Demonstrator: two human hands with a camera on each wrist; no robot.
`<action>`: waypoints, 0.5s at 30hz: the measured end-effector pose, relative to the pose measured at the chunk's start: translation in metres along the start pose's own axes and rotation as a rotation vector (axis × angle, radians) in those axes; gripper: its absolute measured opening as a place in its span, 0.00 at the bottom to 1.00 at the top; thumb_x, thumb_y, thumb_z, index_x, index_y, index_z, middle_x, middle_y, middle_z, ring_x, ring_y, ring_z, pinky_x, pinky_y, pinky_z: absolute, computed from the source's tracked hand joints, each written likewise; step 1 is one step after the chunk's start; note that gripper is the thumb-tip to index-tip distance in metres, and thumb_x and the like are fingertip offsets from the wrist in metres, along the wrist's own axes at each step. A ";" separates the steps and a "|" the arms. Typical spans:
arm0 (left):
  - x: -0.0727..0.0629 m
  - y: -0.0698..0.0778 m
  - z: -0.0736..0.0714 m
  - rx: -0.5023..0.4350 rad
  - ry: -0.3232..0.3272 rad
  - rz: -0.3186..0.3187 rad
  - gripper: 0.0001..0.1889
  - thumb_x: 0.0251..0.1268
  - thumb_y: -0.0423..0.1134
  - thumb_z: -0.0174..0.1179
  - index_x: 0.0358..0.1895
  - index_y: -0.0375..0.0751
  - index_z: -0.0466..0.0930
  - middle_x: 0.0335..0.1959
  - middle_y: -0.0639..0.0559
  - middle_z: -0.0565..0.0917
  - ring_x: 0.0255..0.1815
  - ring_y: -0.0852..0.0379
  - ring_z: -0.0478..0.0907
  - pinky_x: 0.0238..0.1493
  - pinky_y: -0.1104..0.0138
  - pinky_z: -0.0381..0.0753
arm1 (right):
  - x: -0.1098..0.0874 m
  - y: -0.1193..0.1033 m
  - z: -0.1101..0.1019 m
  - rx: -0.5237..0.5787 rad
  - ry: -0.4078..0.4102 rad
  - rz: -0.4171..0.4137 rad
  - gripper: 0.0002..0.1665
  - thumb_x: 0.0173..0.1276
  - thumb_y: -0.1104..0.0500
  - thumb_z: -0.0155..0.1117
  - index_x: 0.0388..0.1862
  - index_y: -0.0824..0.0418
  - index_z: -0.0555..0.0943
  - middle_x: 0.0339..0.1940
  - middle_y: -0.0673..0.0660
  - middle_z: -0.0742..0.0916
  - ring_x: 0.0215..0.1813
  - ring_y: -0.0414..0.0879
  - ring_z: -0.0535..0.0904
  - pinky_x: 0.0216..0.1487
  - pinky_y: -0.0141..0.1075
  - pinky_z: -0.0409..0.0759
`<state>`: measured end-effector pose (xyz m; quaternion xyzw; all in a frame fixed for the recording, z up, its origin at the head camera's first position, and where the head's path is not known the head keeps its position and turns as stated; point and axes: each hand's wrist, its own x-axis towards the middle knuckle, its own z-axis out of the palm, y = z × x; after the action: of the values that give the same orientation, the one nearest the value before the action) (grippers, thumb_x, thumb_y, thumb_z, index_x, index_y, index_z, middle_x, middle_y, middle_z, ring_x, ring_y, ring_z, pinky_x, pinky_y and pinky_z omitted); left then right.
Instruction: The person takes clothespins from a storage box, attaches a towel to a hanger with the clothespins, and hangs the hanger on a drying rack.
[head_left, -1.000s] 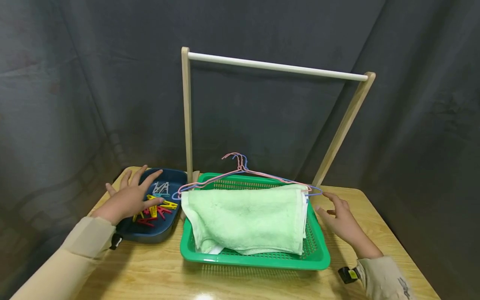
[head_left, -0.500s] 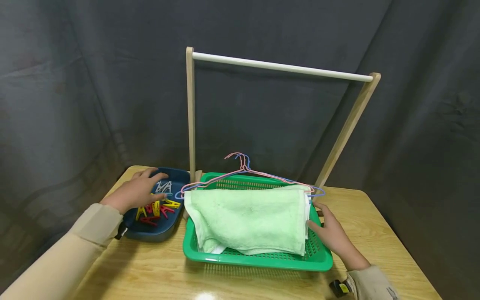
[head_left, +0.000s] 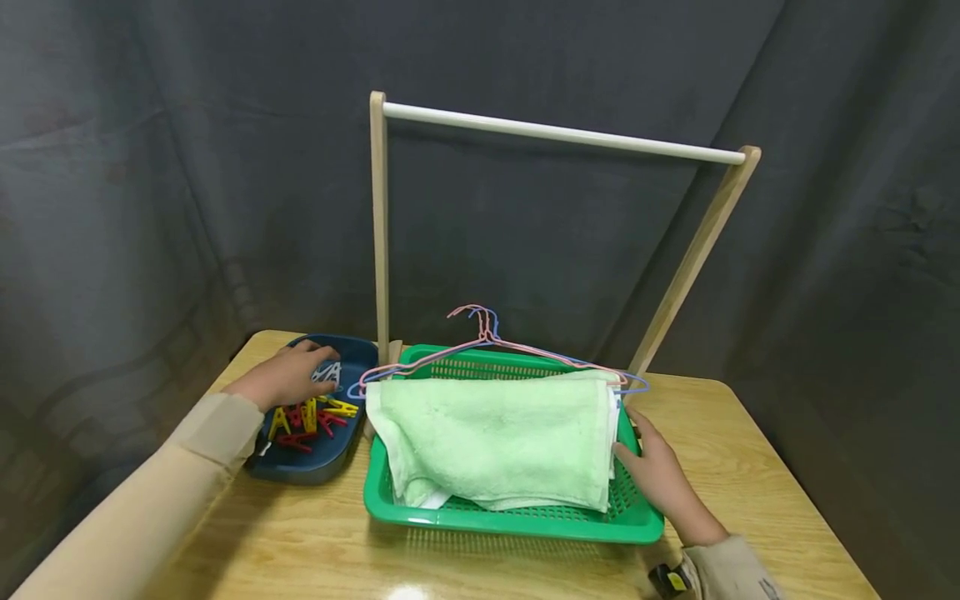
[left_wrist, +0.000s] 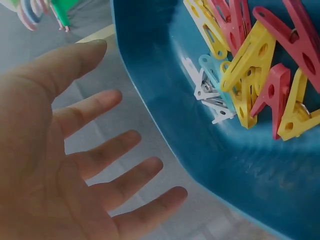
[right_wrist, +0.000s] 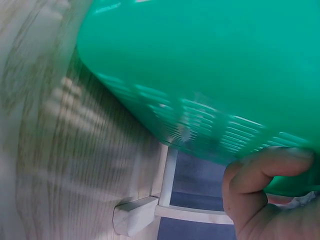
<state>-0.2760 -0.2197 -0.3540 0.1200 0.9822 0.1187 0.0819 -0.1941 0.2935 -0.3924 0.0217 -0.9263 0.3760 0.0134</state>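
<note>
Over the dark blue tray [head_left: 300, 477] my left hand [head_left: 285, 377] reaches, overlapping its back-left rim in the head view. Its fingers show spread and holding nothing in the left wrist view, beside the tray wall. Inside lie clothespins [left_wrist: 247, 75]: yellow, red, white and light blue. My right hand [head_left: 660, 475] grips the right rim of a green basket [head_left: 517, 525], thumb on the inner side. One curled finger [right_wrist: 250, 175] presses below the rim in the right wrist view. A light green towel [head_left: 502, 442] drapes over the basket, with pink and blue hangers [head_left: 487, 340] behind it.
A wooden rack with a white bar [head_left: 562, 132] stands behind the basket, its two posts [head_left: 693, 262] rising on either side. Everything sits on a light wooden table [head_left: 300, 542]. A dark grey curtain [head_left: 540, 233] hangs at the back.
My left hand has moved right and lower over the tray, its fingers less spread in the head view. My right hand has come left from beside the hanger's end onto the basket's rim.
</note>
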 end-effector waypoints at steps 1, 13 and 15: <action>0.001 0.000 0.000 0.000 -0.003 0.000 0.29 0.72 0.51 0.61 0.68 0.36 0.73 0.67 0.23 0.67 0.64 0.22 0.67 0.60 0.32 0.69 | 0.000 0.000 0.000 -0.004 0.005 -0.004 0.39 0.77 0.66 0.55 0.78 0.77 0.50 0.59 0.77 0.74 0.53 0.64 0.80 0.46 0.50 0.81; 0.020 0.001 0.010 0.062 -0.132 0.002 0.24 0.71 0.42 0.64 0.62 0.28 0.77 0.59 0.26 0.77 0.55 0.36 0.77 0.61 0.40 0.74 | -0.001 0.003 0.001 0.069 0.015 0.028 0.39 0.77 0.66 0.55 0.79 0.76 0.50 0.57 0.75 0.73 0.40 0.54 0.85 0.37 0.41 0.83; 0.022 -0.001 0.012 0.057 -0.159 -0.024 0.24 0.70 0.41 0.64 0.62 0.27 0.77 0.60 0.26 0.77 0.56 0.36 0.77 0.63 0.40 0.73 | -0.001 0.002 0.001 0.089 0.017 0.029 0.39 0.77 0.66 0.55 0.79 0.75 0.50 0.57 0.75 0.73 0.39 0.54 0.85 0.37 0.40 0.83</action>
<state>-0.2947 -0.2128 -0.3688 0.1197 0.9770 0.0799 0.1574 -0.1936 0.2945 -0.3948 0.0059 -0.9087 0.4172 0.0148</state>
